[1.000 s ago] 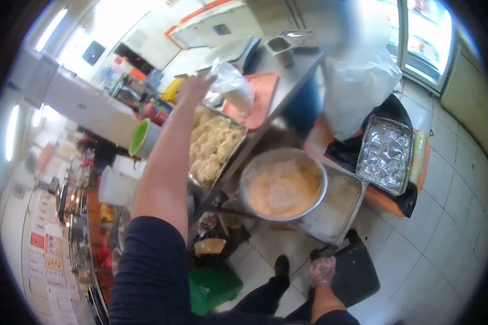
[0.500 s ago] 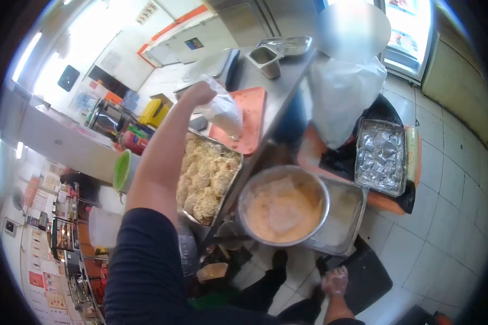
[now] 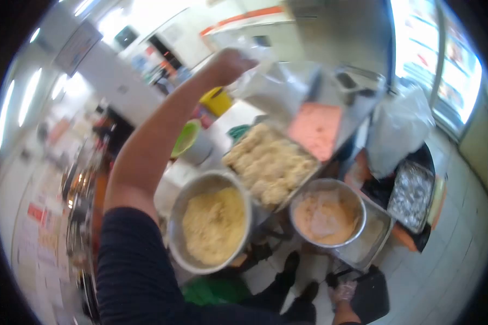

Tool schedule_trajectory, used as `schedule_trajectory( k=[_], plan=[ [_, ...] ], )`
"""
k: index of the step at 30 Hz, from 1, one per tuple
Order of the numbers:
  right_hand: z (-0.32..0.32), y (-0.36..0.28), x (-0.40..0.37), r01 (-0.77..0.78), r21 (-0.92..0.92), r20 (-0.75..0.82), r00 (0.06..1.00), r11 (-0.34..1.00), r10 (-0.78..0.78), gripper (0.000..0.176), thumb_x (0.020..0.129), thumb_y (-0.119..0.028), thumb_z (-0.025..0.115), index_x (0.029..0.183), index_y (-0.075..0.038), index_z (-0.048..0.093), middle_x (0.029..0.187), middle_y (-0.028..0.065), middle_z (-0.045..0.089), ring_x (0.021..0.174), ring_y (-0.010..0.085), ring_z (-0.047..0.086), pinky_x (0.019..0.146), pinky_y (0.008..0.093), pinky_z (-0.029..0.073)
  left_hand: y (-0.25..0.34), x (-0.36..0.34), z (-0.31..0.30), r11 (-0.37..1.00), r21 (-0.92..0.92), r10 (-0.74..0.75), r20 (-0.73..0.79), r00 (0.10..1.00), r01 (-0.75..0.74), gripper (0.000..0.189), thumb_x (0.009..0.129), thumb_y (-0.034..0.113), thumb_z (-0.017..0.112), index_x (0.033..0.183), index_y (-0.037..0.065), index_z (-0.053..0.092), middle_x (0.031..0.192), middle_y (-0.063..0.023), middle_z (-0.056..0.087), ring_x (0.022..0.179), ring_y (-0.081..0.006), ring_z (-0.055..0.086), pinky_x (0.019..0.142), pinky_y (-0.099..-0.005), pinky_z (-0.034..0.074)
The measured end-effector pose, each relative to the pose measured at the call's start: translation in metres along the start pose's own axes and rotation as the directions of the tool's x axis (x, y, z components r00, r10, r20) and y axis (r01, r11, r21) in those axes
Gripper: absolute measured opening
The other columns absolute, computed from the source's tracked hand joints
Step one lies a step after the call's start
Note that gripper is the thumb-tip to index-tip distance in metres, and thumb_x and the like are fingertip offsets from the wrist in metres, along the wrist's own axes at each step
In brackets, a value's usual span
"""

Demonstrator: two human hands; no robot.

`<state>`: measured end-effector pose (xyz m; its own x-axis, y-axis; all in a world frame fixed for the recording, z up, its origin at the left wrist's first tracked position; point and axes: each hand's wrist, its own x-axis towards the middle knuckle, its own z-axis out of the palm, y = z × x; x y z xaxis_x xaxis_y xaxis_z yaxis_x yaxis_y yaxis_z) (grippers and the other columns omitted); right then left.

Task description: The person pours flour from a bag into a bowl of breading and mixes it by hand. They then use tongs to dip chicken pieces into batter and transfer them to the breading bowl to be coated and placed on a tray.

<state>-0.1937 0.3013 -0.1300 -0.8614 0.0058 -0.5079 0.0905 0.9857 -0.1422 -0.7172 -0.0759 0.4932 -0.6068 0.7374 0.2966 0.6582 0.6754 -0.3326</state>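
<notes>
My left hand (image 3: 234, 64) is raised at the end of my outstretched arm, fingers closed on a thin clear plastic bag (image 3: 276, 86). The bag hangs over the steel counter, left of a pink cutting board (image 3: 315, 127); blur hides its contents. Below it, a metal tray (image 3: 287, 201) holds lumpy, breaded pieces (image 3: 271, 162). My right hand (image 3: 344, 292) hangs low near my legs, with whitish residue on it; its fingers are too blurred to read. A large metal bowl (image 3: 174, 246) of yellowish crumbly coating stands nearest my left arm.
Another metal bowl (image 3: 360, 230) with orange-pink liquid rests on a shallow metal tray (image 3: 382, 241). Right of it are a foil-covered tray (image 3: 412, 195) and a large white plastic bag (image 3: 398, 130). A green basket (image 3: 186, 138) and a yellow container (image 3: 216, 101) stand beyond the left bowl.
The view has swung left, bringing the bowl of yellowish coating into sight. My left hand, still gripping the plastic bag, has moved away from above the pink board. My right hand stays low.
</notes>
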Motion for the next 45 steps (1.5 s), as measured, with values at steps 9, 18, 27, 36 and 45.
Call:
schedule_trajectory(
  k=[9, 18, 27, 36, 45],
  plan=[
    [-0.232, -0.2, -0.089, 0.52, 0.847, -0.323, 0.671, 0.112, -0.667, 0.05, 0.094, -0.04, 0.059, 0.125, -0.001, 0.06, 0.114, 0.0165, 0.066, 0.105, 0.0296, 0.063, 0.096, 0.0409, 0.046, 0.136, -0.155, -0.227, 0.805, -0.393, -0.454, 0.072, 0.888, 0.444, 0.043, 0.083, 0.041, 0.064, 0.095, 0.0, 0.07, 0.087, -0.0196, 0.069, 0.082, -0.0306, 0.066, 0.078, -0.0408, 0.05],
    [-0.35, -0.39, -0.193, -0.15, 0.904, -0.344, 0.304, -0.401, -0.888, 0.117, 0.063, -0.072, 0.075, 0.15, -0.01, 0.026, 0.149, 0.021, 0.032, 0.125, 0.0391, 0.047, 0.098, 0.06, 0.043, 0.202, -0.326, -0.288, 0.675, -0.572, -0.449, 0.185, 0.874, 0.467, 0.037, 0.087, 0.034, 0.067, 0.071, 0.002, 0.064, 0.059, -0.0159, 0.06, 0.051, -0.0293, 0.057, 0.052, -0.0415, 0.044],
    [-0.306, -0.48, -0.185, -0.247, 0.863, -0.207, 0.624, -0.441, -0.753, 0.074, 0.08, -0.045, 0.074, 0.139, -0.012, 0.042, 0.131, 0.0095, 0.053, 0.117, 0.0305, 0.054, 0.085, 0.0514, 0.051, 0.133, -0.497, -0.258, 0.669, -0.427, -0.485, 0.37, 0.792, 0.609, 0.047, 0.085, 0.05, 0.065, 0.09, 0.003, 0.067, 0.079, -0.021, 0.066, 0.076, -0.0398, 0.064, 0.069, -0.0457, 0.049],
    [-0.312, -0.566, -0.177, -0.026, 0.93, -0.21, 0.78, -0.366, -0.589, 0.05, 0.081, -0.008, 0.072, 0.127, -0.01, 0.051, 0.113, 0.0066, 0.061, 0.101, 0.0244, 0.059, 0.08, 0.0398, 0.051, 0.055, -0.642, -0.181, 0.44, -0.697, -0.394, 0.416, 0.82, 0.565, 0.03, 0.078, 0.018, 0.069, 0.104, 0.003, 0.066, 0.094, -0.0178, 0.069, 0.089, -0.0332, 0.066, 0.082, -0.0411, 0.049],
    [-0.337, -0.625, -0.208, 0.426, 0.9, -0.313, 0.782, 0.095, -0.539, 0.057, 0.078, -0.005, 0.073, 0.128, -0.002, 0.045, 0.111, 0.0102, 0.059, 0.1, 0.0221, 0.059, 0.08, 0.0357, 0.051, 0.031, -0.697, -0.118, 0.654, -0.355, -0.467, 0.505, 0.726, 0.668, 0.014, 0.079, 0.007, 0.058, 0.089, 0.001, 0.066, 0.088, -0.0223, 0.066, 0.086, -0.0401, 0.063, 0.079, -0.0451, 0.05]
  ],
)
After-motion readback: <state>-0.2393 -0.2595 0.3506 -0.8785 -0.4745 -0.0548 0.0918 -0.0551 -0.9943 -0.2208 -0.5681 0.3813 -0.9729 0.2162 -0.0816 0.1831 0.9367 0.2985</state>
